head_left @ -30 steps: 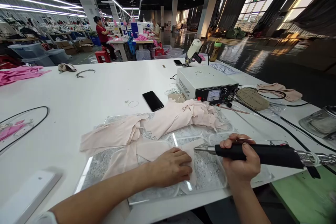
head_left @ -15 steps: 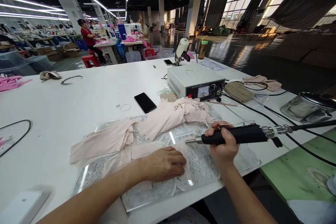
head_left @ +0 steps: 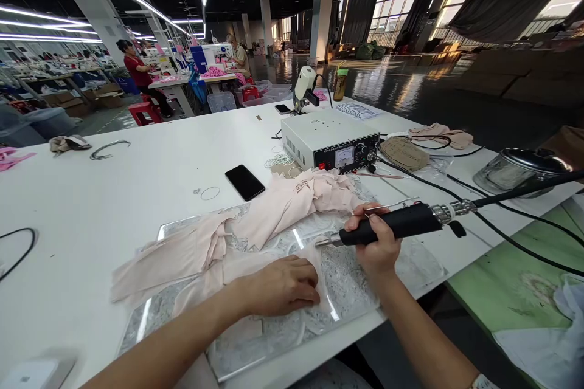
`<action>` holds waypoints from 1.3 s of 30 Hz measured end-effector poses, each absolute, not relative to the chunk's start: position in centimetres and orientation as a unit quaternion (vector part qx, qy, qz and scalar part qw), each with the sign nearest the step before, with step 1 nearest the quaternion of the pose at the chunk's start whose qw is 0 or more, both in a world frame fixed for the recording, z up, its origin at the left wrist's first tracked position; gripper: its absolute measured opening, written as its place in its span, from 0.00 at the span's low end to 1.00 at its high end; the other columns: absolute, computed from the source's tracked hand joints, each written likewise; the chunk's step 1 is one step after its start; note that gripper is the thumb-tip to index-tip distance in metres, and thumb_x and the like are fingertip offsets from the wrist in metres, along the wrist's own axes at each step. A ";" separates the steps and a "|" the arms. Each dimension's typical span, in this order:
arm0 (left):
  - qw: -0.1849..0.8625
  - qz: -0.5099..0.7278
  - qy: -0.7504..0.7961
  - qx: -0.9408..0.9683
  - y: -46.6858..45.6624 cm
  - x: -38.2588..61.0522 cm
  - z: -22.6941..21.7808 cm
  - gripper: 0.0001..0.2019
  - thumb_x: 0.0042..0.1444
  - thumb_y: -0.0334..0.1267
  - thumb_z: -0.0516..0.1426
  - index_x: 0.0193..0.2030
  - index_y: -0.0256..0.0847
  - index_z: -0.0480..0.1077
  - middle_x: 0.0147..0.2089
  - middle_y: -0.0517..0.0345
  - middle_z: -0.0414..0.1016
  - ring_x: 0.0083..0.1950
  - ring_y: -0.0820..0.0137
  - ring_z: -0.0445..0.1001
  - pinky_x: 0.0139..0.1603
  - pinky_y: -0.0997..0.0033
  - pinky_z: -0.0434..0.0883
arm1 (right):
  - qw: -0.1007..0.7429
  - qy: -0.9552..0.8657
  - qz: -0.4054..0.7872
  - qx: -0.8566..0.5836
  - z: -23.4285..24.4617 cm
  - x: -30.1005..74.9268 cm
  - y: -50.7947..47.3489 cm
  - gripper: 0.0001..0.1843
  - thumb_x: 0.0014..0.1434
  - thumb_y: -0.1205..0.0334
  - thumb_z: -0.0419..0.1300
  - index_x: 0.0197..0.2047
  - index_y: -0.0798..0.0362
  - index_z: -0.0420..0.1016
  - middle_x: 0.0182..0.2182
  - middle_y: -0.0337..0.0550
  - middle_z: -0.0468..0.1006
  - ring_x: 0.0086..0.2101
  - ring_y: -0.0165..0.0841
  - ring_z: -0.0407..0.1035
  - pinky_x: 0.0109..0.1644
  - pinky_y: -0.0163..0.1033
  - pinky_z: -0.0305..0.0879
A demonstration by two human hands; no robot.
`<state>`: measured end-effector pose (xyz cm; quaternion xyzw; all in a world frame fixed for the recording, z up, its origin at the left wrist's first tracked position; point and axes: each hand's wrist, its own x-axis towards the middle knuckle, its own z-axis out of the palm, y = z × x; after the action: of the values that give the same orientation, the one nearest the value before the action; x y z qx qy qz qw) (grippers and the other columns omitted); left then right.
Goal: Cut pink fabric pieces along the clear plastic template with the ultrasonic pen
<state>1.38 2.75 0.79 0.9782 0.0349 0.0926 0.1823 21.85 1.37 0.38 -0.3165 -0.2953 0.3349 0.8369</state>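
My left hand [head_left: 278,287] lies flat, fingers together, pressing a pale pink fabric piece [head_left: 255,267] onto a clear plastic sheet [head_left: 356,282] on the white table. My right hand [head_left: 376,242] is wrapped round the black handle of a corded cutting tool [head_left: 401,222]. Its metal tip points left, just above the fabric's right edge near my left fingers. More pink fabric pieces [head_left: 292,197] are heaped behind.
A white control box [head_left: 328,140] with a dial stands behind the fabric, cables running right. A black phone [head_left: 244,182] lies to its left. A metal lidded pot [head_left: 520,170] sits at right. A green surface [head_left: 511,292] adjoins the table. People work at far tables.
The view has shifted, so everything sits further left in frame. The tool's handle is tilted more upward to the right. My left hand stays pressed on the fabric.
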 end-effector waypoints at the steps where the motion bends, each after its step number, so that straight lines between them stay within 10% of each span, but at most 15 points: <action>1: 0.183 0.093 0.034 0.978 2.8 1.4 0.8 0.05 0.63 0.34 0.58 0.38 0.38 0.75 0.41 0.54 0.73 0.44 0.69 0.71 0.50 0.72 0.67 | 0.837 -0.294 0.335 -0.317 0.4 21.9 1.4 0.08 0.48 0.59 0.61 0.32 0.52 0.71 0.27 0.36 0.71 0.20 0.27 0.65 0.25 0.37 0.63; 39: 0.200 0.141 0.021 0.969 2.2 0.7 -0.1 0.09 0.66 0.31 0.53 0.42 0.39 0.76 0.47 0.50 0.75 0.49 0.66 0.73 0.56 0.66 0.67 | 0.785 -0.276 0.448 -0.325 0.0 22.3 -5.8 0.10 0.47 0.56 0.62 0.32 0.51 0.74 0.25 0.39 0.69 0.17 0.27 0.62 0.20 0.36 0.62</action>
<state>0.69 2.16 -0.06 0.9694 0.0206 0.1411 0.2000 22.29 -5.84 0.02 -0.3250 -0.2763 0.4484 0.7854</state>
